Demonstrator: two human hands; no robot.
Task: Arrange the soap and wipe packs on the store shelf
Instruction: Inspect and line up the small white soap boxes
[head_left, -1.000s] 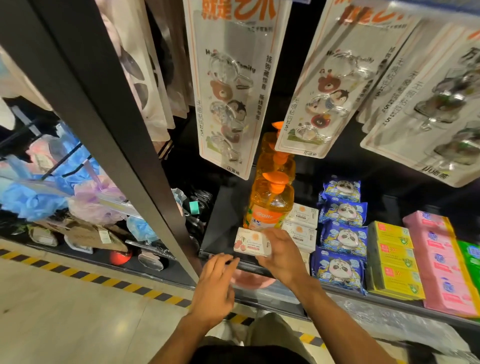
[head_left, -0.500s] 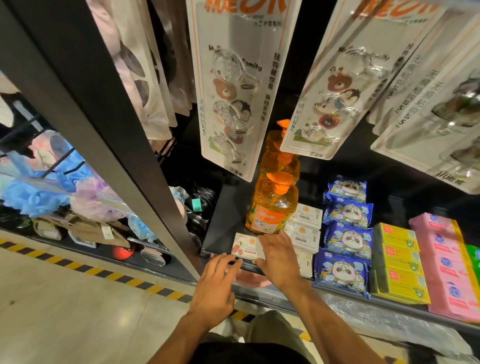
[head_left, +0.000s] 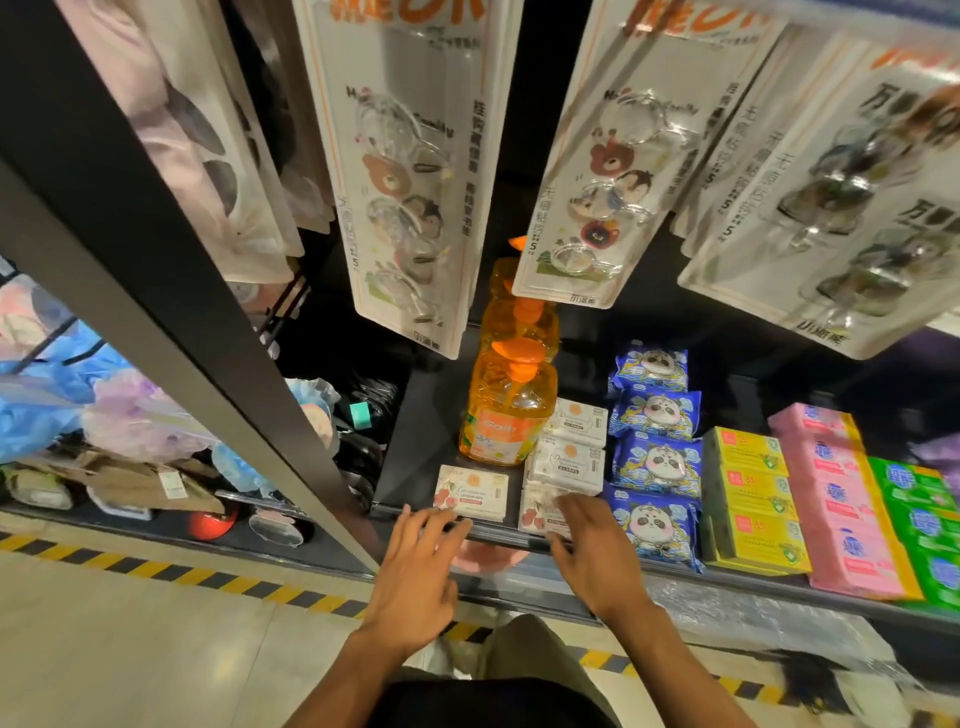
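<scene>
At far left, blue and lilac bath puffs (head_left: 78, 400) are heaped on a neighbouring shelf, cut off from the rest by a dark slanted upright (head_left: 156, 291). Right of it the left hand (head_left: 415, 577) reaches for the front lip of the black shelf (head_left: 431, 415), its fingers spread and its grip wide and holding nothing. Its fingertips are just below a cherry-printed soap box (head_left: 472, 493) lying flat at the shelf's front edge. Behind that box stands a row of orange pump bottles (head_left: 511, 410). Next comes a second cherry soap box (head_left: 537, 512). The right hand (head_left: 592, 556) rests its loosely extended fingers on the near end of this box, its grip slack and not closed round it. Two white soap boxes (head_left: 566, 462) lie behind in the same column. Further right run blue panda wipe packs (head_left: 654, 462), yellow packs (head_left: 753, 493), pink packs (head_left: 831, 493) and green packs (head_left: 924, 519). Carded hook sets (head_left: 410, 171) hang above.
</scene>
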